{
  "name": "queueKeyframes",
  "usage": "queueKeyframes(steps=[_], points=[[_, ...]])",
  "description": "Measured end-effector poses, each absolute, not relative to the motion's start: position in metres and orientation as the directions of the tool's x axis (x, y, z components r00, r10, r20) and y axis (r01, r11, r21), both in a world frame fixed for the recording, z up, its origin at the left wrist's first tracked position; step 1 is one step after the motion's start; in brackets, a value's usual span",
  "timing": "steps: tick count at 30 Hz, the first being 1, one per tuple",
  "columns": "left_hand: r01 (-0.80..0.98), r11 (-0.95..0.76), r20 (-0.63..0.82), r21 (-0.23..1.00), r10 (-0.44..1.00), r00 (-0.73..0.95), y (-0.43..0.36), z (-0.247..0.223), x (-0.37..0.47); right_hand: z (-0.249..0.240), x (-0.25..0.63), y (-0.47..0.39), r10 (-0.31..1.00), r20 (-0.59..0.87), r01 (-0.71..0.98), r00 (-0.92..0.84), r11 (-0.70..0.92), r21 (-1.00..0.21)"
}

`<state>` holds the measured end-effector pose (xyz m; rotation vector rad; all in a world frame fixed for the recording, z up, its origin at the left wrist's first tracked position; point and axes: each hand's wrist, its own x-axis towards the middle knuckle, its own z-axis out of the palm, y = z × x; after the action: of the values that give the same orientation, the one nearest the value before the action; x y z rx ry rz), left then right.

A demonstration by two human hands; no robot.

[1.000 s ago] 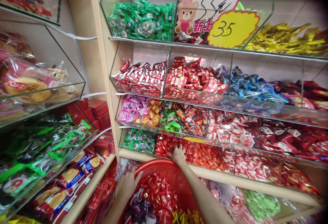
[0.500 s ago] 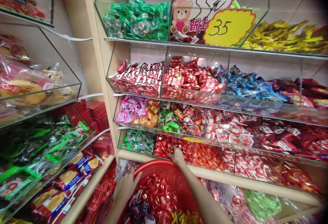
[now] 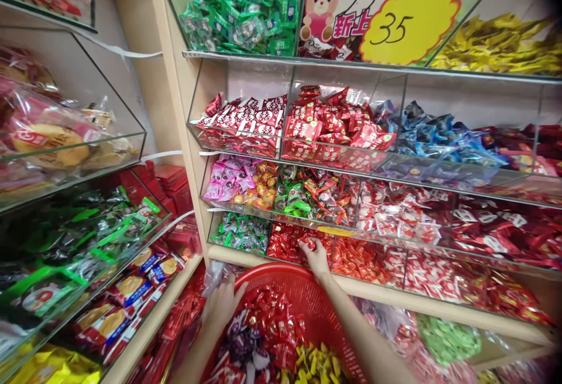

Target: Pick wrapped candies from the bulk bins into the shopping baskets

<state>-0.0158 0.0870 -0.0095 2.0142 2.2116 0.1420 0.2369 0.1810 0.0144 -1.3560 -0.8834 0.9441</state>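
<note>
A red plastic basket holds red, purple and yellow wrapped candies. My left hand grips the basket's left rim, thumb on the inner side. My right hand reaches over the far rim into the bottom-row bin of red foil candies. Its fingers are bent over the candies at the bin's right part; whether a candy is between them is too small to tell. Green-and-silver candies fill the bin to the left, and orange-red candies the bin to the right.
Clear-fronted shelves of wrapped candies rise ahead, with a yellow price sign on top. A wooden ledge runs below the bottom bins. Side shelves at left hold packaged snacks. A green candy bag lies at lower right.
My right hand has shifted slightly right within the red candy bin, and its fingers look more spread. The view has tilted down a little. My left hand stays on the rim.
</note>
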Motion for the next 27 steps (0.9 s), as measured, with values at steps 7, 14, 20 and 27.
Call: queueKeyframes(steps=[7, 14, 20, 27], points=[[0.987, 0.082, -0.017, 0.139, 0.997, -0.080, 0.089, -0.017, -0.017, 0.012, 0.207, 0.107, 0.997, 0.035, 0.016, -0.064, 0.036, -0.999], [0.988, 0.081, -0.008, 0.132, 0.997, -0.081, 0.089, -0.019, -0.018, -0.031, 0.181, 0.084, 0.951, -0.074, 0.320, -0.300, 0.028, -0.947], [0.986, 0.072, -0.013, 0.149, 0.997, -0.071, 0.088, -0.014, -0.017, -0.035, 0.171, 0.082, 0.937, -0.094, 0.490, -0.337, 0.089, -0.867], [0.987, 0.076, -0.023, 0.141, 0.997, -0.074, 0.087, -0.011, -0.017, -0.037, 0.172, 0.084, 0.939, -0.086, 0.374, -0.332, 0.047, -0.926]])
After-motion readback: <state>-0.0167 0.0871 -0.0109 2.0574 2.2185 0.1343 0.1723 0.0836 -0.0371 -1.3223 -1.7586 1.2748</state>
